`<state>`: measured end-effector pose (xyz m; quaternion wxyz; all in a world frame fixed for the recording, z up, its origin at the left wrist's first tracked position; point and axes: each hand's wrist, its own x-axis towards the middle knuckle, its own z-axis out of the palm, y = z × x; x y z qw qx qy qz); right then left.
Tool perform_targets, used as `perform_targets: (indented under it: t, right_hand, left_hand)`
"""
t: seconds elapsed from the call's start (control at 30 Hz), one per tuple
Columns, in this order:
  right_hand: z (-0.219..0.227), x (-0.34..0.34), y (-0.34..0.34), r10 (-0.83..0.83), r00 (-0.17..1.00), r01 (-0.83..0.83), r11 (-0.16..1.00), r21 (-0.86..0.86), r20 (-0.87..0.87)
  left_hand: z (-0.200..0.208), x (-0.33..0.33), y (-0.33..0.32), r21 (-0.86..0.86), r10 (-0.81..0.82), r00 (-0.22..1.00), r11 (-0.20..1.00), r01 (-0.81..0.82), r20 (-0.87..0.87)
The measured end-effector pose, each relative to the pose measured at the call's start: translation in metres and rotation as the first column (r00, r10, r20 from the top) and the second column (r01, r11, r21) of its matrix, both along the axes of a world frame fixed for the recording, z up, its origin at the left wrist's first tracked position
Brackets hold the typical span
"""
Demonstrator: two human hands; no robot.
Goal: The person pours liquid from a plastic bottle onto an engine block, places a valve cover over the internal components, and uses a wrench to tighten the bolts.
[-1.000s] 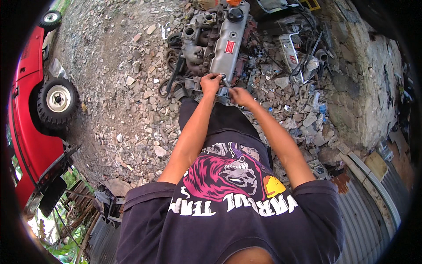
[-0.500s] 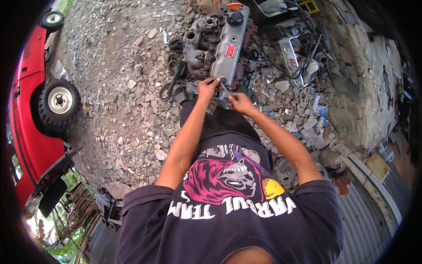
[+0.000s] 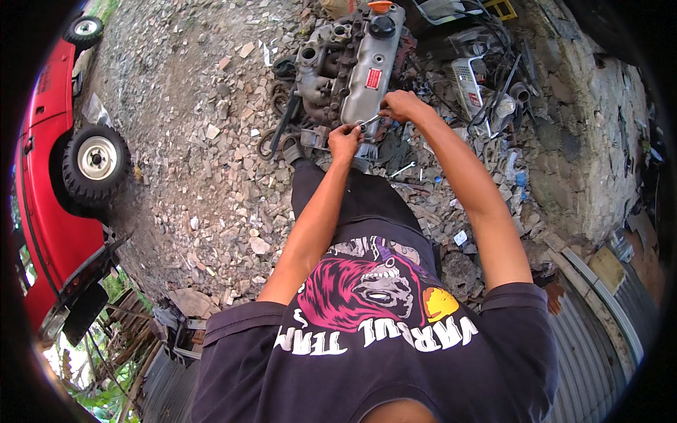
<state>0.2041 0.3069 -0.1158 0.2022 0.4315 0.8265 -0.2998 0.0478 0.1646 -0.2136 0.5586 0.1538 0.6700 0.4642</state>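
Note:
An engine with a silvery valve cover [image 3: 367,88] lies on the rubble beyond my feet. It carries a black cap [image 3: 381,27] at its far end and a red label. My right hand [image 3: 403,106] is closed round one end of a metal wrench [image 3: 371,120], which slants down to a round fastener at the near end of the cover. Beside that fastener, my left hand [image 3: 344,141] has its fingers pinched together at the wrench's other end. Whether they grip the wrench or the fastener is hidden. Another wrench [image 3: 403,169] rests on the ground to the right.
A red vehicle [image 3: 53,176] with knobby tyres stands at the left. Car parts and cables [image 3: 486,77] lie right of the engine, near a stone wall [image 3: 592,127]. Corrugated metal sheets [image 3: 585,352] are at the lower right. Broken stones cover the ground.
My right hand has swung up and away from me to the cover's right side, turning the wrench with it. My left hand stays at the fastener. The second wrench on the ground is now uncovered.

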Motion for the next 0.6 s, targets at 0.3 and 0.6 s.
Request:
perform_targets:
  t: [0.3, 0.6]
  right_hand:
    - [-0.047, 0.029, -0.061, -0.376, 0.902, 0.341, 0.922, -0.185, -0.211]
    - [-0.053, -0.072, -0.199, -0.996, 0.088, 0.471, 0.036, -0.881, 0.006]
  left_hand:
    - [0.032, -0.003, 0.011, -0.110, -0.169, 0.946, 0.983, 0.144, -0.278]
    - [0.016, -0.019, 0.018, -0.120, -0.322, 0.907, 0.947, 0.300, -0.273]
